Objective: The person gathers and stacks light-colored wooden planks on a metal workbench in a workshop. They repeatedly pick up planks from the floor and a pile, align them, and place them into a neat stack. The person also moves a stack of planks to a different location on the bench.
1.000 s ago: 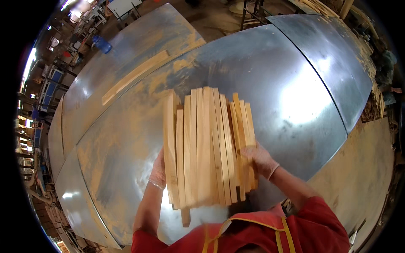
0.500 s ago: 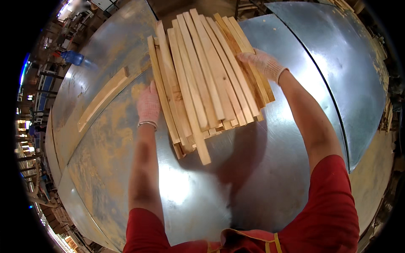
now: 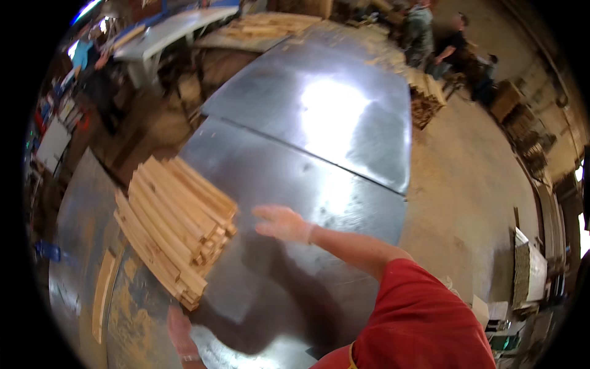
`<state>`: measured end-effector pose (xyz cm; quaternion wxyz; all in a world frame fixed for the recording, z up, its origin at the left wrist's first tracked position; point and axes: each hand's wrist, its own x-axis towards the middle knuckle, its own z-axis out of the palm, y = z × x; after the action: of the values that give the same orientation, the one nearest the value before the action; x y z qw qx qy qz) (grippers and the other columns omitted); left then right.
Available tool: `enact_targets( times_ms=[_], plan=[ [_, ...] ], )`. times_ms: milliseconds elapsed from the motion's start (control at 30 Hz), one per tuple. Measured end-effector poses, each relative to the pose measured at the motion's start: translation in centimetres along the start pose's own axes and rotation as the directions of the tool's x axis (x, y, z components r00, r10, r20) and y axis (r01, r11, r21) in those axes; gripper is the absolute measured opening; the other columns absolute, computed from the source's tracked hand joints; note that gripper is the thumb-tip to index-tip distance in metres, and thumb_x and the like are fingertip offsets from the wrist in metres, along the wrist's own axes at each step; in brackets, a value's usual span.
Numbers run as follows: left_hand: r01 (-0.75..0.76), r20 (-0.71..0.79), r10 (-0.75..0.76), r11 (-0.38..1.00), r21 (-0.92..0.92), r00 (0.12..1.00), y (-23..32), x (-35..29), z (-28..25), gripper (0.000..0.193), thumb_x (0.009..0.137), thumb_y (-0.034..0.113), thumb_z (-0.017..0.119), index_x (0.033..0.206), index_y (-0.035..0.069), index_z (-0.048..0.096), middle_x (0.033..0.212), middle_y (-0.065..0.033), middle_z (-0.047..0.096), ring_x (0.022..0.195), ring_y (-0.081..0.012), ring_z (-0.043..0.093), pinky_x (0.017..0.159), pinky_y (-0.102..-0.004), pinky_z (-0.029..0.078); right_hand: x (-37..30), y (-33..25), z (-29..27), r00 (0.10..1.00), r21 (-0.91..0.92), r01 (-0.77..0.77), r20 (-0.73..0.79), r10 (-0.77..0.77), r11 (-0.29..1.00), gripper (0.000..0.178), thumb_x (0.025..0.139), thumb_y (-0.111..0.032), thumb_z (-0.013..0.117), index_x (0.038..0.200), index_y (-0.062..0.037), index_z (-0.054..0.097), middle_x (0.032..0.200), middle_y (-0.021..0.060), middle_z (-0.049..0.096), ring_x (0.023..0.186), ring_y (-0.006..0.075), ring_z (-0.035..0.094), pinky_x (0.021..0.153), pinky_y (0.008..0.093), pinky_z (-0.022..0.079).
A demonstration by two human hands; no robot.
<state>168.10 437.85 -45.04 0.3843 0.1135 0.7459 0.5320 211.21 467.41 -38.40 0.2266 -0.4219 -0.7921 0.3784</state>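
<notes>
A stack of pale wooden strips (image 3: pixel 175 215) lies on the metal-topped table (image 3: pixel 276 166), left of centre, its strips side by side in several layers. Off the stack's right side, my right hand (image 3: pixel 283 223) in a light knitted glove hovers open with fingers stretched out, touching nothing. My left hand (image 3: pixel 179 332), gloved too and slightly blurred, is by the stack's near end with its fingers extended; whether it touches the wood I cannot tell. One separate wooden piece (image 3: pixel 103 295) lies farther left on the table.
At the left edge lies a blue bottle (image 3: pixel 48 251). Another wood pile (image 3: pixel 425 98) stands beyond the table's far right corner, near several people (image 3: pixel 452 46). A white table (image 3: pixel 175 31) and more strips (image 3: pixel 270 24) are at the back. A seam crosses the metal top.
My view has swung right, so the stack appears farther left. My right hand has let go of the stack and moved away. A strip that jutted from the near end no longer sticks out.
</notes>
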Motion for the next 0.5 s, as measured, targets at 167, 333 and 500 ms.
enact_targets(
  times_ms=[167,333,500],
  plan=[
    [-0.019,0.007,0.019,0.988,0.153,1.000,-7.5,-15.7,1.2,0.048,0.102,0.031,0.060,0.140,0.001,0.057,0.145,-0.0146,0.061,0.127,-0.0305,0.063,0.102,-0.0442,0.052,-18.2,-4.7,-8.0,0.929,0.328,-0.368,0.088,0.360,0.870,0.053,0.098,-0.031,0.065,0.146,-0.0079,0.059,0.118,0.0098,0.073,0.101,0.0182,0.068,0.088,0.0345,0.054],
    [-0.226,0.215,0.174,0.942,0.248,0.961,-7.7,-27.4,6.0,0.052,0.103,0.033,0.059,0.145,0.002,0.052,0.148,-0.0162,0.059,0.131,-0.0304,0.060,0.107,-0.0436,0.050,-31.7,-10.6,-17.1,0.891,0.295,-0.408,-0.075,0.447,0.864,0.060,0.100,-0.034,0.068,0.152,-0.0071,0.055,0.131,0.0132,0.071,0.120,0.0195,0.066,0.101,0.0320,0.053],
    [-0.296,0.197,0.258,0.936,0.193,0.946,-3.4,-32.3,2.8,0.057,0.104,0.035,0.058,0.150,0.002,0.047,0.150,-0.0178,0.057,0.135,-0.0304,0.057,0.111,-0.0430,0.048,-36.3,-11.6,-23.9,0.906,0.508,-0.123,-0.293,0.306,0.852,0.058,0.099,-0.022,0.072,0.153,-0.0097,0.054,0.137,0.0153,0.068,0.123,0.0210,0.065,0.105,0.0345,0.054]
  ],
)
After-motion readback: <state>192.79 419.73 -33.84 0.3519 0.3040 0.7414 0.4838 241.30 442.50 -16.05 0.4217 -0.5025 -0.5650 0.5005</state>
